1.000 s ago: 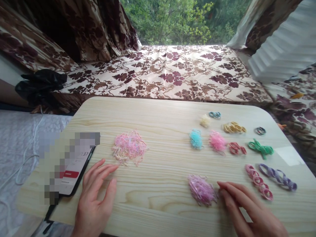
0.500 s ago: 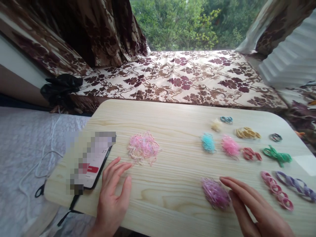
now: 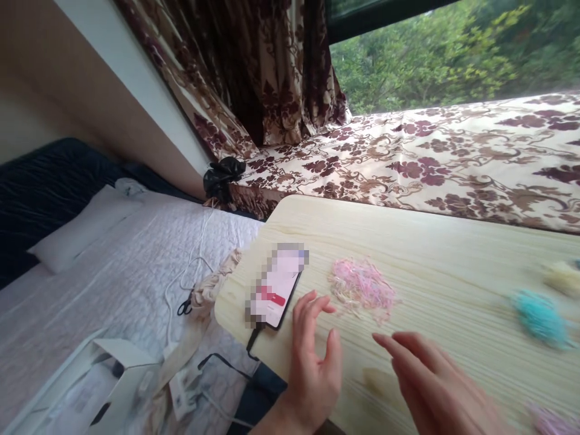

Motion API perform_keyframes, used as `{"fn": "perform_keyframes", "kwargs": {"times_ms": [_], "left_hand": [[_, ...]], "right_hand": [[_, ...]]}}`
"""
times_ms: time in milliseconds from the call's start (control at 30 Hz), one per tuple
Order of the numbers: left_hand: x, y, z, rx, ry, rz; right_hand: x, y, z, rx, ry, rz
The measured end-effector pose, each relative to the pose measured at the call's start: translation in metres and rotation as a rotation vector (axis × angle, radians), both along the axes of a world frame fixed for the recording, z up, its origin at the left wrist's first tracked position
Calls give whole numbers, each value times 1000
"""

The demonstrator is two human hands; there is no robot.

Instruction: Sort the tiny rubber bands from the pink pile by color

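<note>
A loose pile of thin pink and pale strands (image 3: 362, 289) lies on the light wooden table (image 3: 435, 241). Just nearer to me than this pile, my left hand (image 3: 315, 362) hovers with its fingers curved and apart and nothing in it. My right hand (image 3: 441, 383) is over the table to the right, its fingers stretched out toward the pile, slightly blurred and holding nothing visible. Left of my left hand is a phone (image 3: 277, 290), partly pixelated. A turquoise bundle (image 3: 542, 319), a cream bundle (image 3: 562, 278) and a purple bundle (image 3: 553, 419) show at the right.
A black cable (image 3: 254, 341) runs off the table's left edge by the phone. The bed (image 3: 149, 241) beside it holds white cords, an open white box (image 3: 124, 362) and a pillow (image 3: 86, 226). Behind the table is a flower-patterned window seat (image 3: 408, 163).
My view has swung left, bringing the bed and box into sight. My right hand has left the purple bundle and come close to my left hand. My left hand stays near the pink pile.
</note>
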State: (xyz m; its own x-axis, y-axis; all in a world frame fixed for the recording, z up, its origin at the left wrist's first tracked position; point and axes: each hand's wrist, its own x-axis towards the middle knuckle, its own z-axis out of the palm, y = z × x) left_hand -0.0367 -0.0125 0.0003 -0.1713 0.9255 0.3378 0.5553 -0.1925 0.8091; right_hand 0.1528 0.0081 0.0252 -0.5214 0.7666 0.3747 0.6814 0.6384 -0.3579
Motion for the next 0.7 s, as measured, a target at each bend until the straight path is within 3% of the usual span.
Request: {"fn": "perform_keyframes", "kwargs": {"times_ms": [133,333,700], "left_hand": [[-1,-1,3,7,-59,-13],[-4,-2,4,13,-110,-25],[-4,-3,2,28,-116,-13]], "right_hand": [[-29,24,8,51,-13,-23],[-45,50,2,88,-81,-36],[-51,52,1,-14,-158,-40]]}}
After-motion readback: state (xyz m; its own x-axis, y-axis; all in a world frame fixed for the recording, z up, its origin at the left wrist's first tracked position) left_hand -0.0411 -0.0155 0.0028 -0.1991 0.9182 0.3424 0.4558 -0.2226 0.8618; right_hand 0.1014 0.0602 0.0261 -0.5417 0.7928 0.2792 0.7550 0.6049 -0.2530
